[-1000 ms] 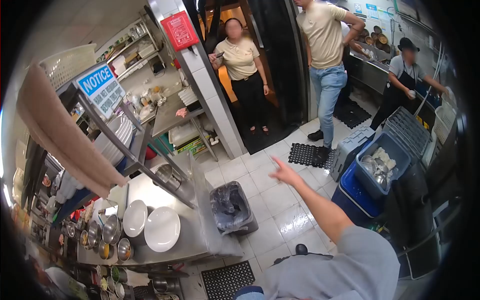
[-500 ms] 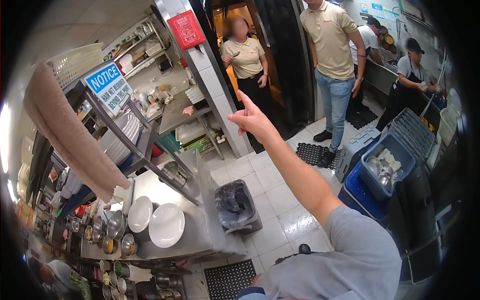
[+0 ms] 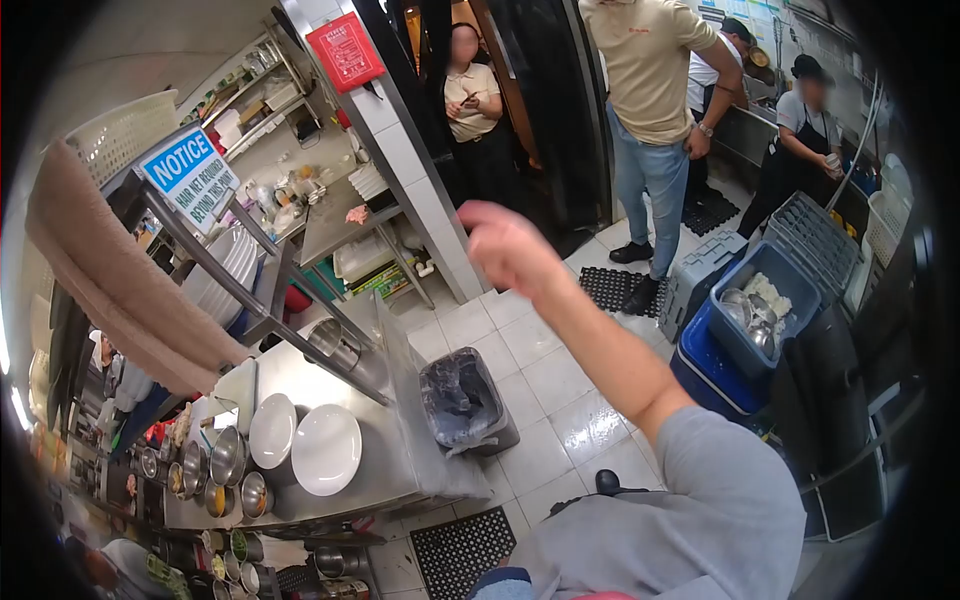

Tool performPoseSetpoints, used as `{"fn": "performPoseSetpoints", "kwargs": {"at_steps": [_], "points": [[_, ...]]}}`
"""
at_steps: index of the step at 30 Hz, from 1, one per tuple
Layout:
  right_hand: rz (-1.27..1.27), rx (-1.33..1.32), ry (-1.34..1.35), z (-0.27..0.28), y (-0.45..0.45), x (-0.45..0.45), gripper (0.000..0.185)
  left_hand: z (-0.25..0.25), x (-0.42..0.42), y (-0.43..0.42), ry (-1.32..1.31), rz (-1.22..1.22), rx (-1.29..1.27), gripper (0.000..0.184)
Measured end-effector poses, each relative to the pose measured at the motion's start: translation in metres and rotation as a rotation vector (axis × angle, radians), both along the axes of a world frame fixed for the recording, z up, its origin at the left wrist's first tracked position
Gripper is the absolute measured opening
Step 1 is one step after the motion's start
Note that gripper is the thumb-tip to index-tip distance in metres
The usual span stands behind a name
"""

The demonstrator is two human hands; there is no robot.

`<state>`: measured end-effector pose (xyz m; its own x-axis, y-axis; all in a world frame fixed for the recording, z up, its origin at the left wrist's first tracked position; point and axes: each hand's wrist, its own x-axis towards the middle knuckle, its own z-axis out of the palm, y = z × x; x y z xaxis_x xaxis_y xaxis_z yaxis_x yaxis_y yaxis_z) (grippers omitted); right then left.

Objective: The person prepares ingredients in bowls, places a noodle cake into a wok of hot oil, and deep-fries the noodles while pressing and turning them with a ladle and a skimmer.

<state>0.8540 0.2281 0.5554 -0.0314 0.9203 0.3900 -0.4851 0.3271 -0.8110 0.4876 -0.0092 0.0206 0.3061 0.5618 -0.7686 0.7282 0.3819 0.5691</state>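
My right hand (image 3: 508,250) is raised in the air at mid-view, on the outstretched arm with a grey sleeve (image 3: 730,480). It is smeared by motion. One finger stretches toward the upper left, apart from the others, and I see nothing held. Behind the hand are the tiled pillar (image 3: 425,190) and the dark doorway, both out of its reach. Below it on the floor stands a grey bin (image 3: 507,435) lined with a black bag. My left hand does not show.
At left, a steel counter (image 3: 385,440) bears white plates (image 3: 327,450) and metal bowls (image 3: 228,456). A towel (image 3: 110,270) hangs by a notice sign (image 3: 187,172). Several people stand by the doorway and sink. At right, a blue-grey tub (image 3: 735,345) holds metalware. Black mats (image 3: 462,560) lie on tiles.
My right hand has dropped slightly and its pointing finger has swung leftward. The view has shifted a little. The person in the doorway has brought both hands together.
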Motion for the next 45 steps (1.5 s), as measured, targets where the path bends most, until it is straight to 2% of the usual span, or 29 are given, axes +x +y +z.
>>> {"fn": "performPoseSetpoints", "kwargs": {"at_steps": [2, 3, 4, 5, 8, 10, 11, 13, 15, 16, 17, 18, 19, 20, 21, 22, 23, 24, 25, 28, 31, 33, 34, 35, 37, 39, 41, 43, 45], "points": [[0.465, -0.133, -0.907, -0.017, -0.046, -0.038, 0.013, 0.001, -0.003, 0.001, 0.001, 0.000, -0.003, 0.037], [0.774, -0.017, -1.099, -0.025, -0.079, -0.063, 0.016, 0.002, -0.005, 0.002, 0.001, 0.000, -0.003, 0.037], [1.053, 0.020, -1.118, -0.035, -0.109, -0.081, 0.023, 0.001, -0.006, -0.001, 0.002, 0.003, -0.007, 0.037], [1.382, 0.051, -0.987, -0.072, -0.117, -0.096, 0.029, 0.001, -0.006, -0.002, 0.002, 0.005, -0.008, 0.038], [1.074, 0.027, -0.965, -0.111, -0.106, -0.101, 0.028, -0.001, -0.009, -0.004, -0.001, 0.009, -0.011, 0.038], [0.190, 0.485, -1.467, -0.185, -0.044, -0.093, 0.026, 0.000, -0.013, -0.002, -0.005, 0.016, -0.001, 0.038], [-0.037, 0.350, -1.573, -0.200, -0.021, -0.079, 0.026, 0.000, -0.013, -0.003, -0.009, 0.019, 0.001, 0.038], [-0.327, -0.033, -1.516, -0.318, 0.018, -0.030, 0.025, 0.000, -0.012, -0.003, -0.027, 0.027, 0.006, 0.039], [-0.121, -0.769, -1.789, -0.422, -0.007, 0.031, 0.027, -0.001, -0.013, 0.000, -0.039, 0.037, 0.011, 0.039], [0.011, -0.768, -2.051, -0.442, -0.052, 0.042, 0.028, 0.000, -0.012, 0.000, -0.050, 0.040, 0.010, 0.039], [0.256, -0.573, -2.101, -0.453, -0.088, 0.053, 0.032, -0.001, -0.013, 0.002, -0.053, 0.046, 0.008, 0.039], [0.581, -0.512, -2.131, -0.542, -0.090, 0.063, 0.036, -0.004, -0.011, 0.004, -0.063, 0.060, -0.001, 0.039], [0.264, -0.527, -1.761, -0.542, -0.148, 0.066, 0.041, -0.005, -0.011, 0.006, -0.066, 0.066, -0.005, 0.040], [0.221, -0.526, -1.652, -0.566, -0.192, 0.073, 0.041, -0.006, -0.012, 0.008, -0.072, 0.078, -0.014, 0.040], [0.277, -0.661, -1.761, -0.552, -0.239, 0.072, 0.040, -0.005, -0.015, 0.008, -0.075, 0.092, -0.031, 0.040], [0.320, -0.756, -1.791, -0.569, -0.287, 0.083, 0.038, -0.005, -0.019, 0.011, -0.076, 0.102, -0.035, 0.040], [0.656, -0.306, -2.013, -0.641, -0.339, 0.119, 0.033, -0.001, -0.025, 0.009, -0.068, 0.116, -0.048, 0.040], [0.666, -0.710, -1.897, -0.615, -0.383, 0.114, 0.032, 0.002, -0.030, 0.010, -0.066, 0.126, -0.054, 0.040], [0.636, -0.941, -1.823, -0.591, -0.405, 0.114, 0.032, 0.003, -0.036, 0.013, -0.063, 0.139, -0.060, 0.040], [0.516, -1.164, -1.695, -0.560, -0.396, 0.104, 0.031, -0.002, -0.053, 0.016, -0.050, 0.178, -0.089, 0.041], [0.343, -1.059, -1.634, -0.562, -0.334, 0.076, 0.031, -0.005, -0.074, 0.024, -0.015, 0.248, -0.118, 0.041], [0.135, -0.872, -1.767, -0.572, -0.269, 0.050, 0.036, -0.011, -0.095, 0.021, 0.026, 0.311, -0.145, 0.042], [0.091, -0.655, -1.668, -0.574, -0.233, 0.048, 0.038, -0.019, -0.106, 0.015, 0.050, 0.338, -0.160, 0.042], [0.036, -0.645, -1.504, -0.565, -0.201, 0.041, 0.037, -0.014, -0.110, 0.012, 0.085, 0.348, -0.187, 0.042], [0.344, -0.688, -1.552, -0.570, -0.126, 0.031, 0.035, -0.004, -0.103, 0.008, 0.169, 0.340, -0.277, 0.042], [0.215, -0.890, -1.356, -0.535, -0.078, -0.006, 0.030, 0.002, -0.079, 0.012, 0.121, 0.286, -0.274, 0.043], [0.253, -0.934, -1.207, -0.529, -0.048, -0.037, 0.025, -0.016, -0.053, 0.024, -0.048, 0.060, 0.086, 0.040], [0.372, -0.902, -1.234, -0.536, -0.030, -0.063, 0.025, 0.025, -0.028, 0.037, 0.114, 0.031, 0.239, 0.041], [0.508, -0.866, -1.339, -0.551, -0.031, -0.083, 0.025, 0.033, -0.045, 0.027, 0.099, 0.125, 0.249, 0.040]]}}
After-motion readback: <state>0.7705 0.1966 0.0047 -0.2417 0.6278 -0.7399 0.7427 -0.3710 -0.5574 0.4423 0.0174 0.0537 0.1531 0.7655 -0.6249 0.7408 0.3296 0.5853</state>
